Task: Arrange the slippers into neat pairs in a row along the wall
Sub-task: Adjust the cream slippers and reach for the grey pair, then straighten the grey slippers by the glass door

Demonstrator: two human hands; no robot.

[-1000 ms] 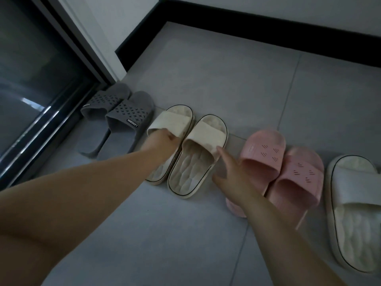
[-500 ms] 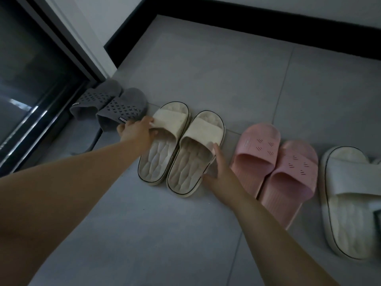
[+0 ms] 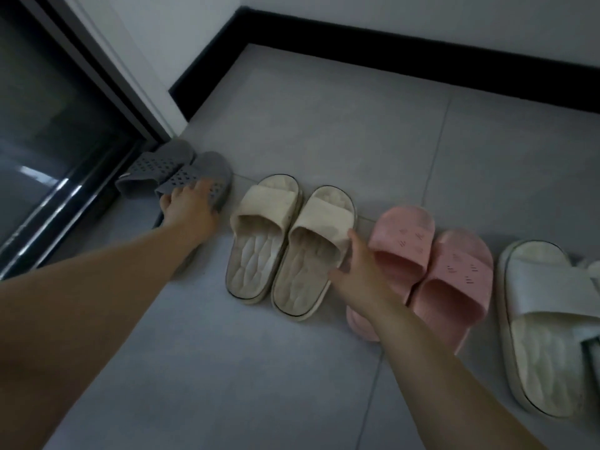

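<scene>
left fingers [image 3: 202, 187] spread atop grey slipper [image 3: 212, 164] | right fingers [image 3: 352, 238] straight against cream slipper [image 3: 328, 219]

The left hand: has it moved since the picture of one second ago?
Yes. The left hand has gone left, toward the dark door frame, from the left cream slipper onto the right grey slipper.

Floor [image 3: 324, 125], slippers in a row. Grey pair [image 3: 207, 170] sits at the floor's left edge by the glass door [image 3: 48, 141]. Left hand [image 3: 190, 206] lies on the right grey one, fingers over its strap (grip unclear). Cream pair [image 3: 263, 235] is next. Right hand [image 3: 360, 267] has straight fingers touching the outer side of that pair. Then comes the pink pair [image 3: 454, 280], with a white slipper [image 3: 545, 336] at the right edge of the row.
</scene>
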